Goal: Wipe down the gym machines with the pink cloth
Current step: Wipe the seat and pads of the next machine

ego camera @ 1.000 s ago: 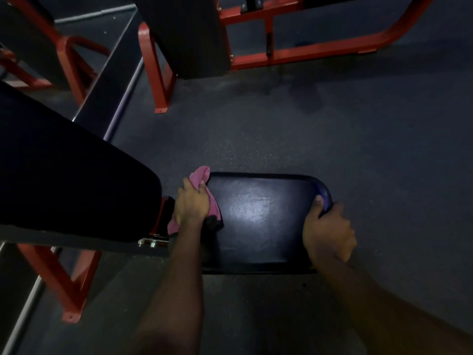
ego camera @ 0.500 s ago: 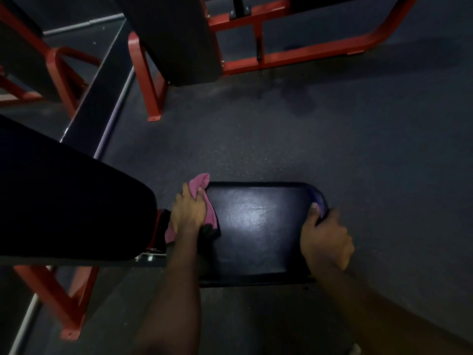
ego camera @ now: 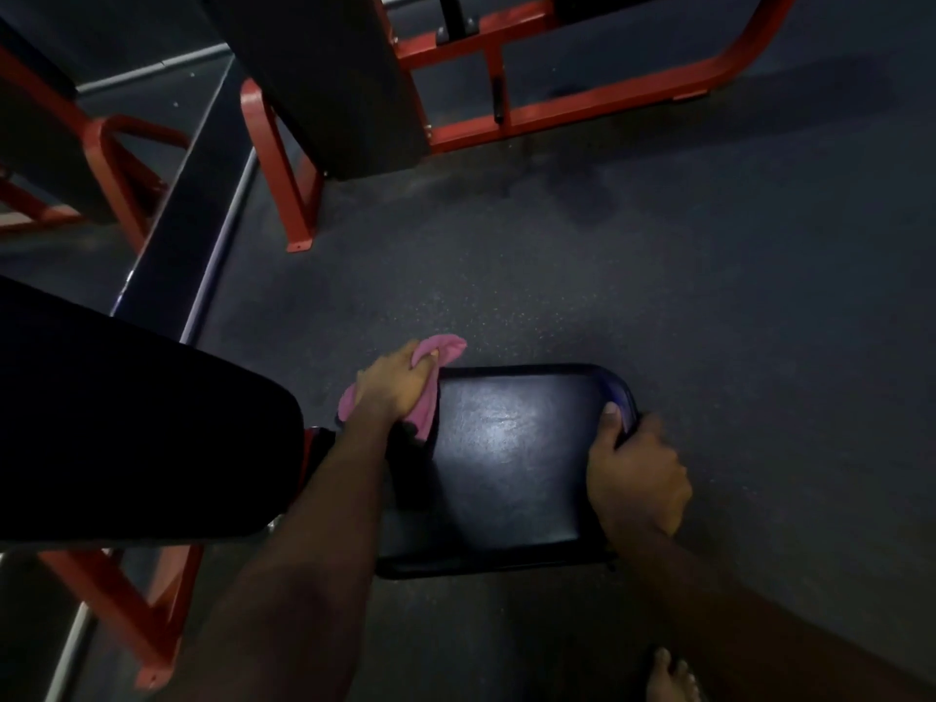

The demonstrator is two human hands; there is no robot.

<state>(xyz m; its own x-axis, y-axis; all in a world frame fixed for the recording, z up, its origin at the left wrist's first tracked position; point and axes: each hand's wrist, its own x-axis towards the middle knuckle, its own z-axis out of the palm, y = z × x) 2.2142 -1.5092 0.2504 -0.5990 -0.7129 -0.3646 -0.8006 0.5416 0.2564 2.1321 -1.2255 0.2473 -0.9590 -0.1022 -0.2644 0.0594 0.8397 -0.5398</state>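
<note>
A black padded seat (ego camera: 511, 448) of a red-framed gym machine lies below me, with a glossy patch in its middle. My left hand (ego camera: 392, 385) grips the pink cloth (ego camera: 445, 347) and presses it on the seat's far left corner. The cloth sticks out past the fingers and beside the wrist. My right hand (ego camera: 635, 473) grips the seat's right edge, thumb on top near the far right corner. A large black back pad (ego camera: 126, 423) of the same machine fills the left side.
Another red-framed machine (ego camera: 506, 114) with a dark pad (ego camera: 324, 78) stands ahead. More red frame legs (ego camera: 116, 600) sit at lower left, and a dark ledge with a metal strip (ego camera: 202, 205) runs along the left. Grey rubber floor (ego camera: 709, 296) surrounds the seat. A bare foot (ego camera: 671, 676) shows below.
My left hand has slid the pink cloth from the seat's left edge toward its far left corner. My right hand keeps its grip on the right edge. The view has shifted slightly.
</note>
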